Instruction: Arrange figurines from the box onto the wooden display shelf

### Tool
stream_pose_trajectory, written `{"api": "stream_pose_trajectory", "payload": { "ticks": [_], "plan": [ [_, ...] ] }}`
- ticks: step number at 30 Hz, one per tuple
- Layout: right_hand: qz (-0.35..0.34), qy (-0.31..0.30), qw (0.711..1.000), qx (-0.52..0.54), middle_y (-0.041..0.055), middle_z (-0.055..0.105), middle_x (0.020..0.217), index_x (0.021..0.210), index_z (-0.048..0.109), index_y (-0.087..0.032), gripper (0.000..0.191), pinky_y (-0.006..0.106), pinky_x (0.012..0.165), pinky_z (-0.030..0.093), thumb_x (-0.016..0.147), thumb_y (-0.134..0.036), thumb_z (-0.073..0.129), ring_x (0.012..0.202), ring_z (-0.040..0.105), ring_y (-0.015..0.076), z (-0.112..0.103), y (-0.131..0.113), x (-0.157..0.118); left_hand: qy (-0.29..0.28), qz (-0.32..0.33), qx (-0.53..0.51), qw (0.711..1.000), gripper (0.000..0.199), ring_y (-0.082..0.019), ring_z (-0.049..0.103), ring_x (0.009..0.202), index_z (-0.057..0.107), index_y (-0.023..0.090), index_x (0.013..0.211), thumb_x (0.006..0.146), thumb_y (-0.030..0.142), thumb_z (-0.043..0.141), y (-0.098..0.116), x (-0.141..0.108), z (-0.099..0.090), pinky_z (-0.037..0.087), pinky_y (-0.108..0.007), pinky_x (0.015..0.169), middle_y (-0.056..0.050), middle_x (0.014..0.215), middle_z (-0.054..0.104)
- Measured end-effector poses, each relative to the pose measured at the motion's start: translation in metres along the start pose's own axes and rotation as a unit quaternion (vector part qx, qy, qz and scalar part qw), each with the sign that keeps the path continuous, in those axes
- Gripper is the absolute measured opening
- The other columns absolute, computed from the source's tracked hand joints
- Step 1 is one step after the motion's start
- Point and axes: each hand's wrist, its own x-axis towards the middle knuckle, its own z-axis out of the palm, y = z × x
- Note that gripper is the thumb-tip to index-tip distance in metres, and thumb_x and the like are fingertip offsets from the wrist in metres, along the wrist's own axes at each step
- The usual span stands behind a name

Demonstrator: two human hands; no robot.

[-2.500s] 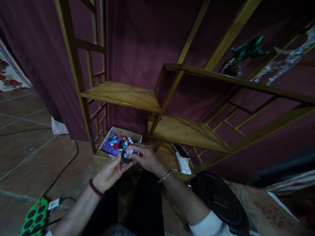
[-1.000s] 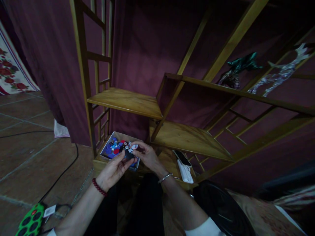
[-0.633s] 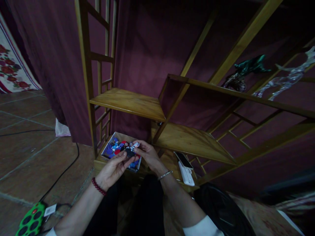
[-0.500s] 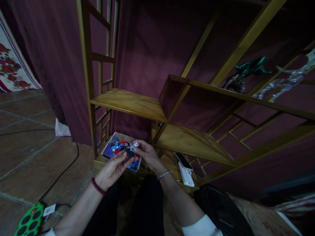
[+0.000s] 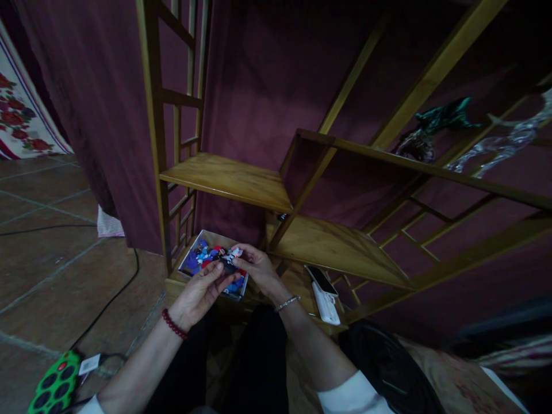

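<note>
Hands (image 5: 228,283) over open box (image 5: 192,275), wooden shelves (image 5: 228,177)

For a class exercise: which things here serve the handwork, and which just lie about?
Likely in use:
left hand
right hand
dark piece held between them
open box of colourful pieces

Lying about:
phone
white object
green corded unit

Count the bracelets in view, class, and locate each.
2: a dark red beaded bracelet on the left wrist, a silvery bracelet on the right wrist. More may be hidden.

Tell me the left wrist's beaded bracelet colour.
The round-beaded bracelet is dark red, clearest in the head view.
</note>
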Motion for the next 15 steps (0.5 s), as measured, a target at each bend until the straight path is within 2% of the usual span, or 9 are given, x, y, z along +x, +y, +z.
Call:
{"api": "stream_pose_trajectory", "payload": {
  "ticks": [7, 15],
  "plan": [
    [-0.006, -0.012, 1.0, -0.016, -0.0007, 0.06, 0.088, 0.089, 0.062, -0.021, 0.027, 0.027, 0.08, 0.042, 0.064, -0.029, 0.068, 0.083, 0.055, 0.0129, 0.001, 0.001, 0.001, -0.006, 0.006, 0.004, 1.0, 0.004, -0.019, 0.065, 0.079, 0.061, 0.012, 0.075, 0.072, 0.009, 0.061, -0.001, 0.003, -0.004, 0.052, -0.028, 0.078, -0.004, 0.076, 0.066],
    [-0.027, -0.004, 0.998, -0.059, -0.0007, 0.06, 0.088, 0.089, 0.063, -0.022, 0.026, 0.029, 0.08, 0.043, 0.064, -0.031, 0.068, 0.083, 0.055, 0.0137, 0.0, 0.01, 0.002, 0.031, -0.001, -0.002, 1.0, 0.01, -0.016, 0.065, 0.078, 0.062, 0.012, 0.079, 0.072, 0.006, 0.06, -0.002, 0.005, -0.006, 0.052, -0.029, 0.079, -0.004, 0.08, 0.066]
  ]
}}
